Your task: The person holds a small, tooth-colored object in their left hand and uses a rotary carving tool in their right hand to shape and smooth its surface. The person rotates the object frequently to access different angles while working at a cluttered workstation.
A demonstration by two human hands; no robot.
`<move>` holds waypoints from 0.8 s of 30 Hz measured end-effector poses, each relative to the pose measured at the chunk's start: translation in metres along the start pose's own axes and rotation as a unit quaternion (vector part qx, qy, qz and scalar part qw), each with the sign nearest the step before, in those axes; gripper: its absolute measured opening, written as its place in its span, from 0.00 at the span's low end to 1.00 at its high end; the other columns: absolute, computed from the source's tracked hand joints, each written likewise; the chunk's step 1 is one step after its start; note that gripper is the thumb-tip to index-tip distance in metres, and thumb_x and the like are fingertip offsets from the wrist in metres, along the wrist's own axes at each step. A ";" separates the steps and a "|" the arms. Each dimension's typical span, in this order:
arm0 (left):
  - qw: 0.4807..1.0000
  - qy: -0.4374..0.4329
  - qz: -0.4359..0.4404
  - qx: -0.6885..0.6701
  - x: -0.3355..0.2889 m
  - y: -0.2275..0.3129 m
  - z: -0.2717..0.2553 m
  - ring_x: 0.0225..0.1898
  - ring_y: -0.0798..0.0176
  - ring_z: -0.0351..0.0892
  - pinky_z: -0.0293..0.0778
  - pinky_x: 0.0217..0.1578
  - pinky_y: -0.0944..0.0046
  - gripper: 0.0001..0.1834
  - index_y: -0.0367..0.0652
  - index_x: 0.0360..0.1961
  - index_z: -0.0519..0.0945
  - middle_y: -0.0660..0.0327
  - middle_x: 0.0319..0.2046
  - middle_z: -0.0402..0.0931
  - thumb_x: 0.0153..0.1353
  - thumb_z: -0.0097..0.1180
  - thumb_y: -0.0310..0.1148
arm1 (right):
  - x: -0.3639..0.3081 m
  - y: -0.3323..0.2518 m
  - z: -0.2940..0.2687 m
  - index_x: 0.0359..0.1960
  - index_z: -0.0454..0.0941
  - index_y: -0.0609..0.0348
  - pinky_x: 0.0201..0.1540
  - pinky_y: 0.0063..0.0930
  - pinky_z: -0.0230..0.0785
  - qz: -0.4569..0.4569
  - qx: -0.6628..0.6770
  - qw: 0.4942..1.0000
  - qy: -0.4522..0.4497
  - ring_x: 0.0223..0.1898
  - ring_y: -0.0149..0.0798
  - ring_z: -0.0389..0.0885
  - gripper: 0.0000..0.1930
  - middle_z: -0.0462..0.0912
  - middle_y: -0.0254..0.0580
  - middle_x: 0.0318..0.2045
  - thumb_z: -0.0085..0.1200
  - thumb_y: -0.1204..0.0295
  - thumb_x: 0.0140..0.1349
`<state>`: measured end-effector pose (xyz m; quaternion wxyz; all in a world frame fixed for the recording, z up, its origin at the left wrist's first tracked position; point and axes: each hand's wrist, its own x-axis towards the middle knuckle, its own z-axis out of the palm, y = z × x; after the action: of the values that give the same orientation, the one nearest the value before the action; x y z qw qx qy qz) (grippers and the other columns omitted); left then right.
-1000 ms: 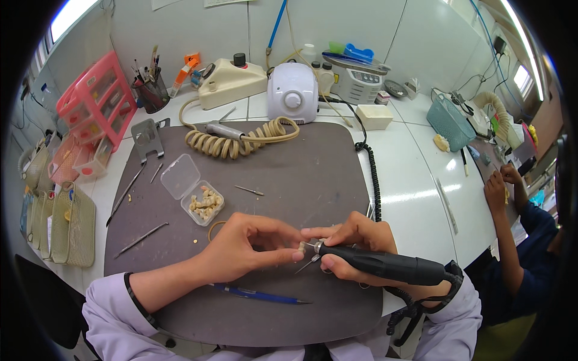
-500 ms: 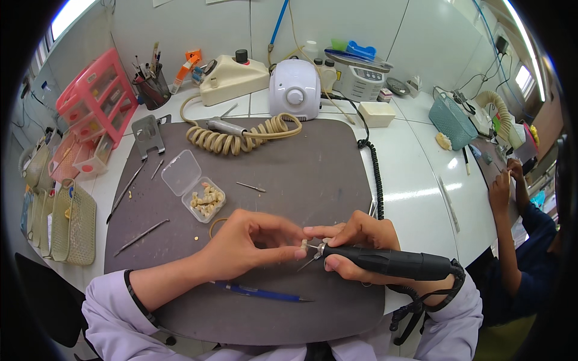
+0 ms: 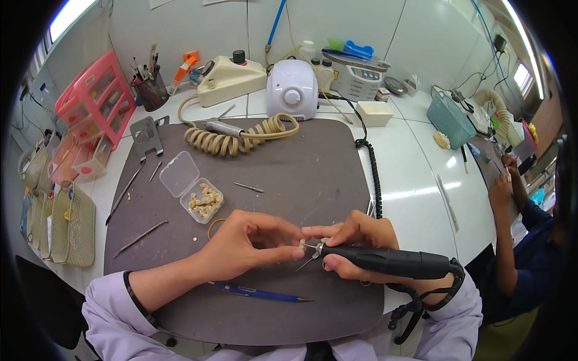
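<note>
Over the near half of the grey mat (image 3: 319, 156), a little right of its middle, with fingertips almost meeting: left hand (image 3: 253, 237) loosely curled, thumb and fingertips pinched on a small pale piece (image 3: 302, 244); right hand (image 3: 373, 231) closed in a pen-like grip around a black handpiece (image 3: 385, 262), nose toward the left. Thin tip at or just beside the small pale piece, too small to tell which. Under the nose, a thin metal rod (image 3: 307, 263) slanting toward the near left.

Beyond the left hand and near it, a clear box (image 3: 201, 221) of pale bits, lid (image 3: 179, 173) folded back to the far left. Along the left edge, a long dark-ended tool (image 3: 123, 194); farther in, a slim metal tool (image 3: 140, 239). Beside the left forearm, a blue pencil (image 3: 259, 293), with a strip of mat between pencil and near edge.

Just inside the far edge, a beige coiled cord (image 3: 217, 143); down the right edge, a black coiled cable (image 3: 374, 174). Between cord, cable and hands, the widest open stretch for moving, with a short metal instrument (image 3: 248, 187) on its left side. Past the right edge, white tabletop (image 3: 409, 174); well apart at far right, a co-worker's hand (image 3: 500, 194).
</note>
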<state>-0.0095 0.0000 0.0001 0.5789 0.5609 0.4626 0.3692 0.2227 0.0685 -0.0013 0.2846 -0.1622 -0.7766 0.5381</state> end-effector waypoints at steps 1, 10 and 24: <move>1.000 0.000 0.002 0.004 0.000 0.000 0.000 0.34 0.71 0.80 0.75 0.38 0.73 0.14 0.34 0.41 0.81 0.60 0.34 0.82 0.54 0.65 0.27 | 0.000 0.001 0.002 0.34 0.69 0.61 0.37 0.24 0.77 -0.001 0.004 1.000 0.008 0.37 0.39 0.85 0.13 0.81 0.53 0.45 0.62 0.74 0.54; 1.000 0.003 0.002 -0.024 0.000 -0.002 0.001 0.35 0.72 0.80 0.74 0.38 0.73 0.13 0.35 0.41 0.81 0.60 0.33 0.82 0.54 0.64 0.26 | -0.001 0.002 0.001 0.35 0.69 0.61 0.35 0.23 0.76 -0.002 0.003 1.000 0.002 0.35 0.38 0.86 0.13 0.81 0.53 0.45 0.62 0.74 0.53; 1.000 0.004 0.025 0.003 0.001 -0.002 0.000 0.33 0.72 0.80 0.74 0.36 0.73 0.13 0.35 0.39 0.81 0.61 0.32 0.82 0.52 0.66 0.26 | 0.000 0.006 0.001 0.35 0.69 0.61 0.35 0.23 0.77 -0.035 -0.022 0.999 -0.005 0.37 0.41 0.86 0.14 0.81 0.52 0.46 0.63 0.74 0.52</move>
<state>-0.0089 0.0007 -0.0024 0.5655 0.5727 0.4521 0.3845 0.2210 0.0698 -0.0071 0.2962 -0.1384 -0.7945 0.5117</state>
